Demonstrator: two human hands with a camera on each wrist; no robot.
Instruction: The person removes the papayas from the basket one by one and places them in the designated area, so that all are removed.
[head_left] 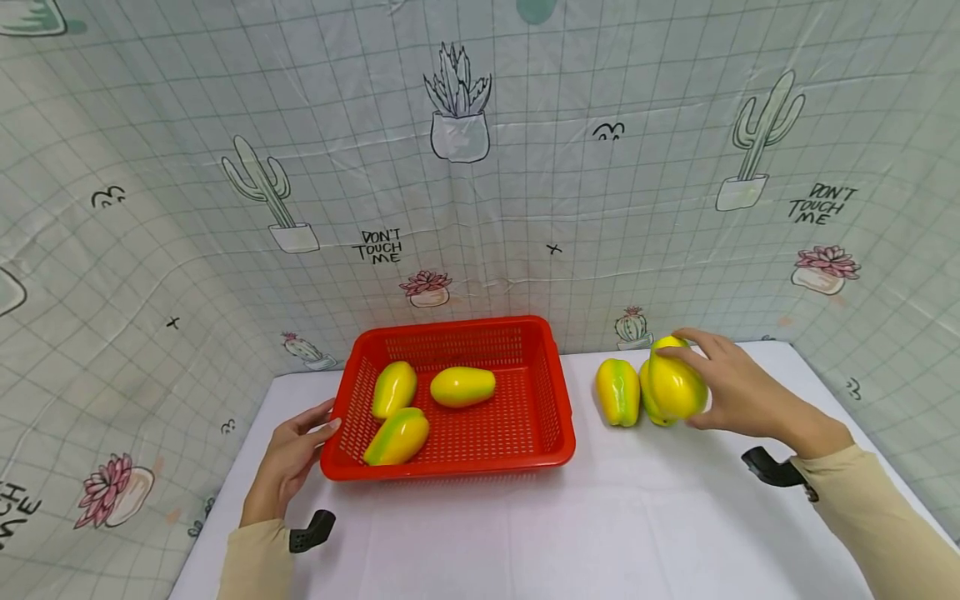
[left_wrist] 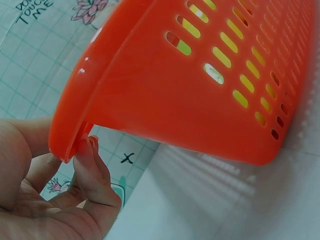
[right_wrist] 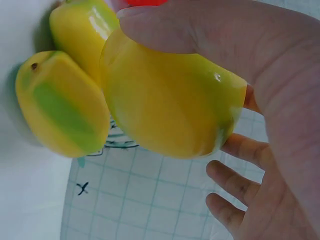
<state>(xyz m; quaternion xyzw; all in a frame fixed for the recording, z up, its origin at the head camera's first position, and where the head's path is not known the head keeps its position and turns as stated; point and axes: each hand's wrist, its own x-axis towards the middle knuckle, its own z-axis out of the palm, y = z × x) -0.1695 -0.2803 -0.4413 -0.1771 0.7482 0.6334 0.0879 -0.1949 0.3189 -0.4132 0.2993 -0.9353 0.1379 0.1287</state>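
My right hand (head_left: 738, 392) grips a glossy yellow-green mango (right_wrist: 165, 100) between thumb and fingers, raised above the table on the right. Two similar mangoes lie below and beside it: a nearer-left mango (head_left: 618, 392) and a mango (head_left: 654, 408) partly hidden by the held one. My left hand (head_left: 292, 454) pinches the rim of a red plastic basket (head_left: 450, 471) at its left end, the thumb on one side and fingers curled under the lip in the left wrist view. Three mangoes lie inside, including a mango (head_left: 462, 387) near the middle and a mango (head_left: 397, 436) at the front left.
A white cloth (head_left: 465, 542) covers the table. Close behind the basket rises a grid-patterned curtain (head_left: 510, 208) printed with cacti, which also encloses both sides. Black camera mounts (head_left: 772, 467) stick out from both wrists.
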